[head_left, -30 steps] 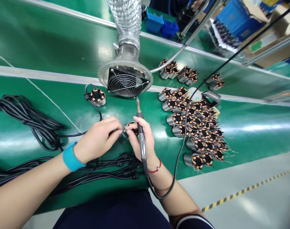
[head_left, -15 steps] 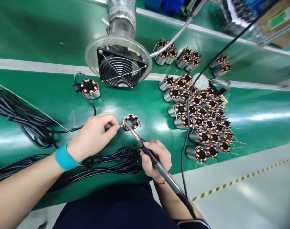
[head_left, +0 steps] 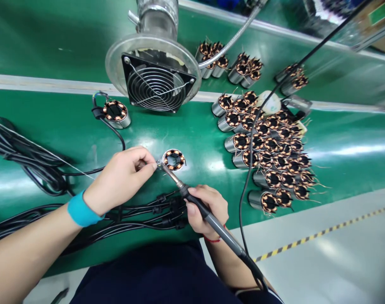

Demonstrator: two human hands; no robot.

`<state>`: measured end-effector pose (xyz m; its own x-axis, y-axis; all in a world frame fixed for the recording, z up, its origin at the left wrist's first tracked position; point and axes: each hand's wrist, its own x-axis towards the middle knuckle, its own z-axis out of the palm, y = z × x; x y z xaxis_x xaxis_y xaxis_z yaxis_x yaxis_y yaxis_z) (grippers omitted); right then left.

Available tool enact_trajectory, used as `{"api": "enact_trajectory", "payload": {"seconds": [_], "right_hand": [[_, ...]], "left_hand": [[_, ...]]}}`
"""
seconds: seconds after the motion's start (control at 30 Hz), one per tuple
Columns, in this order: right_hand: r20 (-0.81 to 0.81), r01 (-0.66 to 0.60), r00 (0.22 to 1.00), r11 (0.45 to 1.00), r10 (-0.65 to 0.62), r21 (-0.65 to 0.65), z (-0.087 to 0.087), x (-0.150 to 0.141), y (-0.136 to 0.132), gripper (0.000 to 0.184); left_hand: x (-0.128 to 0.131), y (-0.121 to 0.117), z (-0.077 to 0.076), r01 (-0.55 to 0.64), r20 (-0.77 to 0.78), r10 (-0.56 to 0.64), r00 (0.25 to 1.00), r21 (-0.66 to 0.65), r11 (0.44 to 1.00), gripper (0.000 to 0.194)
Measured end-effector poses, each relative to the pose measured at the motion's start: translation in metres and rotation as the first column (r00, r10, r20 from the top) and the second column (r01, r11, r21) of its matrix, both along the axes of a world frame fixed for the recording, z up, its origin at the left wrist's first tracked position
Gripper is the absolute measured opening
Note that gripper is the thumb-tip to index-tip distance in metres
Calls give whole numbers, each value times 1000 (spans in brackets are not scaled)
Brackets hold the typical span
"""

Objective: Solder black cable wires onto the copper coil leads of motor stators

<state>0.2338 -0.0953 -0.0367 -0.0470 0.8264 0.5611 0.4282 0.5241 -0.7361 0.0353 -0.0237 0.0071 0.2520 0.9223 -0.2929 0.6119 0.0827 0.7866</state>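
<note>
Your left hand (head_left: 121, 179) pinched a thin lead (head_left: 157, 162) in a narrow grip, right at the edge of the copper-wound ring (head_left: 173, 159), which sat flat on the green belt (head_left: 195, 143). Your right hand (head_left: 208, 211) held the soldering iron (head_left: 225, 236) firmly like a pen, its tip just beside the lead. Fan hood (head_left: 156, 82) stood above; rows of copper-wound cylinders (head_left: 262, 147) lay to the right; black cables (head_left: 21, 156) lay to the left and under your wrists

A copper-wound stator (head_left: 173, 160) lies flat, a soldering iron (head_left: 208, 216) apparently touching its near edge.
</note>
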Motion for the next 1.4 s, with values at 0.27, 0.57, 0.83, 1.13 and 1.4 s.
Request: {"api": "enact_trajectory", "payload": {"seconds": [0.27,0.57,0.83,1.13,1.4], "right_hand": [[15,23,1000,1000,-23,6,0,-1,-1,19],[-34,1,999,999,1,39,-1,-1,1,22],[-7,12,1000,999,-12,53,-3,-1,3,23],[69,-38,996,982,51,-185,18,-10,20,42],[346,83,938,946,33,-314,22,-35,38,41]], "left_hand": [[0,0,-1,-18,13,18,1000,-2,1000,14],[1,-1,1,-38,0,38,999,-14,999,11],[4,-1,1,-42,20,42,999,-12,999,11],[2,-1,-1,-74,93,83,992,-91,993,12],[3,4,-1,-97,229,176,957,-321,942,11]]}}
